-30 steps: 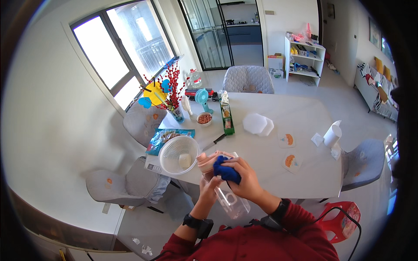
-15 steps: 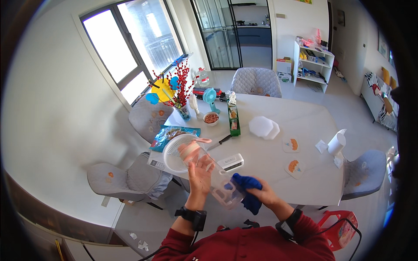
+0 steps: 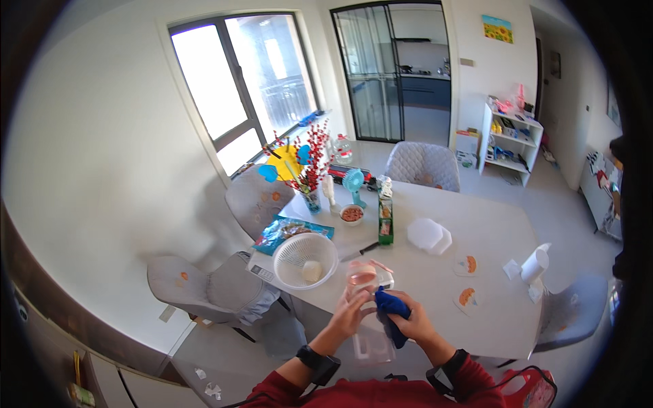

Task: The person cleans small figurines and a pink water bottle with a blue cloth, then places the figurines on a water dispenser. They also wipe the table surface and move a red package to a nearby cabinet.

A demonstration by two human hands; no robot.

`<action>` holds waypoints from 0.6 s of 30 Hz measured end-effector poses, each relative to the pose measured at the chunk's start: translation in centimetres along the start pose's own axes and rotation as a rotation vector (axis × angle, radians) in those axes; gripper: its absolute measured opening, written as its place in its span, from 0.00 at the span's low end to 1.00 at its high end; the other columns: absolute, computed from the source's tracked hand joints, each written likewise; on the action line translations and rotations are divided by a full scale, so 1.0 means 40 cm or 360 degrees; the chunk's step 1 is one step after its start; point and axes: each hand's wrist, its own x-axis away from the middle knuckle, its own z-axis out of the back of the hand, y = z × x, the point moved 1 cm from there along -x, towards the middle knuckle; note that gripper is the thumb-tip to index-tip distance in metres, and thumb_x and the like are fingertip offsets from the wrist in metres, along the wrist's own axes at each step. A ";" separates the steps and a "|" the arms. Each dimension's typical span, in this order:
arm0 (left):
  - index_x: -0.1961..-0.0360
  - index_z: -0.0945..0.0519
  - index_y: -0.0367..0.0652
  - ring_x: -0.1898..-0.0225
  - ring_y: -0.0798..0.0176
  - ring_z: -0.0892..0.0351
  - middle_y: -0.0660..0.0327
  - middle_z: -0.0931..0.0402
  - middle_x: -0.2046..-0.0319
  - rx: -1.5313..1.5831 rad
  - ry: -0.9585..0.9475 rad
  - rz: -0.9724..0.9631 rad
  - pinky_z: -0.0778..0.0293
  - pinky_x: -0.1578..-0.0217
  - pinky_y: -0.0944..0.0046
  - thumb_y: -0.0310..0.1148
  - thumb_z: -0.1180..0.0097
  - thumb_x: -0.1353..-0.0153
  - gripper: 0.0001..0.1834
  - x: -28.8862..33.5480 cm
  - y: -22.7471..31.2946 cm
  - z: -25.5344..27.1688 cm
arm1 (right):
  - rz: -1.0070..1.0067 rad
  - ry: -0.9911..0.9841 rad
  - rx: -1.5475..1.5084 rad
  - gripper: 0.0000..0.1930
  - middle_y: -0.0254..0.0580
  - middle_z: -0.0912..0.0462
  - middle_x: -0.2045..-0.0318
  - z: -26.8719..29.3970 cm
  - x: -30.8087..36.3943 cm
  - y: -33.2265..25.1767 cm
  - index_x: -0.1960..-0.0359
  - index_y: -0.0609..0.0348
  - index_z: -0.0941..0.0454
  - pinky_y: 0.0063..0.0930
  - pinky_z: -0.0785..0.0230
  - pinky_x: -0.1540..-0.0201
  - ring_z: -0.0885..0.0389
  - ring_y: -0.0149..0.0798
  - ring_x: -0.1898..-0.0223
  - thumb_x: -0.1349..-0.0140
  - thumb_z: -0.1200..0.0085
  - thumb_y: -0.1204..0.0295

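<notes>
In front of my chest, off the table's near edge, my left hand (image 3: 349, 313) grips a see-through plastic container with a pink top (image 3: 362, 274). Its clear lower body (image 3: 374, 347) hangs below my hands, partly hidden by them. My right hand (image 3: 416, 321) is closed around a dark blue cloth (image 3: 393, 307), which it presses against the container's side. Just beyond the pink top lies a white box-shaped device (image 3: 386, 279), mostly covered. A white colander (image 3: 306, 254) with a pale lump (image 3: 312, 271) inside stands to the left.
On the white table (image 3: 422, 297) are a knife (image 3: 360, 251), a green box of packets (image 3: 386, 224), a bowl of nuts (image 3: 352, 215), white octagonal sheets (image 3: 428, 235), coasters (image 3: 467, 298) and a paper roll (image 3: 534, 264). Chairs (image 3: 423, 166) stand around it.
My left hand has gone from open-palmed to wrapped around the container, which has turned more upright and moved right, away from the colander. The view has tilted upward. The cloth stays in my right hand.
</notes>
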 end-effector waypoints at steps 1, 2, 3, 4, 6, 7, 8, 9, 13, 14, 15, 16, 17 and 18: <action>0.38 0.42 0.45 0.47 0.60 0.29 0.56 0.36 0.44 -0.0076 -0.0046 -0.0158 0.26 0.52 0.59 0.33 0.44 0.38 0.30 -0.002 -0.006 -0.006 | 0.0096 0.0093 0.0088 0.21 0.45 0.20 0.54 -0.004 -0.013 0.005 0.48 0.61 0.27 0.30 0.32 0.47 0.22 0.40 0.53 0.46 0.45 0.82; 0.38 0.42 0.47 0.48 0.61 0.28 0.57 0.35 0.45 -0.0305 -0.0056 -0.0202 0.26 0.52 0.61 0.30 0.44 0.38 0.30 -0.005 -0.023 -0.019 | 0.0223 0.0176 0.0194 0.21 0.46 0.20 0.54 -0.009 -0.029 0.010 0.48 0.61 0.26 0.31 0.32 0.47 0.22 0.41 0.53 0.47 0.45 0.82; 0.38 0.43 0.49 0.49 0.62 0.27 0.58 0.35 0.45 -0.0556 -0.0054 -0.0307 0.26 0.53 0.63 0.26 0.45 0.38 0.30 -0.006 -0.038 -0.033 | 0.0187 0.0281 0.0214 0.19 0.46 0.19 0.57 -0.006 -0.053 0.018 0.51 0.63 0.25 0.31 0.30 0.50 0.21 0.40 0.56 0.47 0.46 0.83; 0.38 0.46 0.47 0.54 0.63 0.25 0.57 0.37 0.44 -0.0373 -0.0068 -0.0299 0.26 0.54 0.65 0.21 0.43 0.42 0.35 -0.001 -0.052 -0.045 | -0.0015 0.0328 0.0025 0.18 0.45 0.19 0.60 0.000 -0.058 0.026 0.53 0.64 0.25 0.30 0.29 0.52 0.20 0.38 0.58 0.47 0.46 0.83; 0.37 0.49 0.44 0.52 0.63 0.28 0.57 0.39 0.45 -0.0590 -0.0005 -0.0369 0.26 0.55 0.65 0.22 0.39 0.44 0.39 0.008 -0.063 -0.061 | -0.0188 0.0528 -0.0066 0.16 0.44 0.19 0.63 0.014 -0.072 0.034 0.55 0.66 0.24 0.28 0.28 0.56 0.20 0.35 0.61 0.48 0.45 0.82; 0.37 0.49 0.43 0.52 0.63 0.28 0.57 0.39 0.45 -0.0739 0.0053 -0.0421 0.26 0.55 0.66 0.22 0.37 0.45 0.40 0.019 -0.068 -0.071 | -0.0293 0.0704 0.0042 0.15 0.43 0.19 0.65 0.016 -0.073 0.035 0.56 0.66 0.24 0.26 0.27 0.58 0.20 0.33 0.63 0.48 0.45 0.81; 0.33 0.53 0.42 0.49 0.63 0.30 0.57 0.40 0.45 -0.0863 0.0095 -0.0356 0.27 0.54 0.64 0.25 0.34 0.48 0.47 0.015 -0.061 -0.071 | -0.0331 0.0661 -0.0124 0.14 0.41 0.19 0.64 0.021 -0.072 0.034 0.56 0.66 0.24 0.24 0.28 0.59 0.21 0.32 0.63 0.46 0.46 0.80; 0.32 0.55 0.43 0.52 0.64 0.30 0.57 0.40 0.45 -0.1022 0.0041 -0.0527 0.28 0.56 0.64 0.27 0.32 0.50 0.51 0.017 -0.050 -0.073 | -0.0290 0.0667 -0.0360 0.14 0.41 0.19 0.64 0.020 -0.069 0.030 0.56 0.66 0.24 0.24 0.28 0.60 0.21 0.32 0.64 0.45 0.46 0.80; 0.29 0.61 0.44 0.53 0.62 0.27 0.54 0.39 0.44 -0.1391 0.0015 -0.0711 0.29 0.55 0.61 0.30 0.30 0.52 0.58 0.017 -0.025 -0.073 | -0.0276 0.0684 -0.0604 0.11 0.39 0.21 0.66 0.007 -0.037 0.005 0.57 0.66 0.25 0.23 0.30 0.62 0.24 0.30 0.65 0.43 0.46 0.78; 0.29 0.61 0.43 0.51 0.61 0.27 0.54 0.39 0.43 -0.1399 0.0064 -0.0672 0.28 0.54 0.61 0.30 0.30 0.52 0.58 0.014 -0.024 -0.070 | -0.0255 0.0713 -0.0371 0.10 0.39 0.22 0.67 0.002 -0.027 0.000 0.59 0.66 0.26 0.24 0.31 0.62 0.24 0.30 0.66 0.43 0.45 0.78; 0.29 0.61 0.43 0.50 0.60 0.27 0.53 0.39 0.42 -0.1413 0.0119 -0.0629 0.28 0.52 0.61 0.30 0.30 0.51 0.57 0.010 -0.026 -0.068 | -0.0176 0.0713 -0.0177 0.09 0.38 0.22 0.69 -0.004 -0.018 -0.005 0.61 0.66 0.26 0.24 0.31 0.63 0.25 0.29 0.67 0.44 0.44 0.78; 0.29 0.60 0.43 0.50 0.60 0.26 0.53 0.37 0.43 -0.1401 0.0144 -0.0595 0.28 0.52 0.61 0.32 0.31 0.50 0.57 0.007 -0.032 -0.068 | -0.0106 0.0718 -0.0073 0.10 0.40 0.24 0.71 -0.008 -0.011 -0.007 0.63 0.65 0.28 0.26 0.32 0.64 0.26 0.32 0.69 0.45 0.42 0.77; 0.29 0.60 0.43 0.51 0.60 0.26 0.53 0.36 0.44 -0.1386 0.0169 -0.0542 0.28 0.52 0.61 0.32 0.31 0.50 0.57 0.005 -0.038 -0.066 | -0.0091 0.0745 -0.0007 0.10 0.40 0.24 0.71 -0.013 -0.003 -0.005 0.63 0.65 0.28 0.26 0.32 0.63 0.26 0.33 0.69 0.45 0.43 0.78; 0.29 0.60 0.43 0.51 0.61 0.26 0.53 0.35 0.45 -0.1367 0.0195 -0.0486 0.28 0.53 0.61 0.33 0.31 0.50 0.57 0.003 -0.045 -0.067 | -0.0082 0.0751 0.0068 0.10 0.41 0.24 0.71 -0.017 0.005 -0.002 0.62 0.65 0.28 0.26 0.32 0.62 0.25 0.34 0.68 0.45 0.43 0.78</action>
